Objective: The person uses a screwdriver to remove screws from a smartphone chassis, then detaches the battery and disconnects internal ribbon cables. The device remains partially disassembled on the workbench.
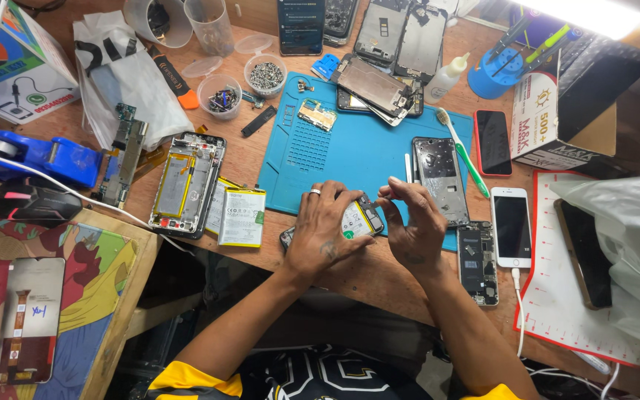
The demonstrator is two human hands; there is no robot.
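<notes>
A single head-worn camera looks steeply down from above the person's shoulders. It faces forward across the cluttered surface, close enough that both forearms fill the lower middle.
</notes>
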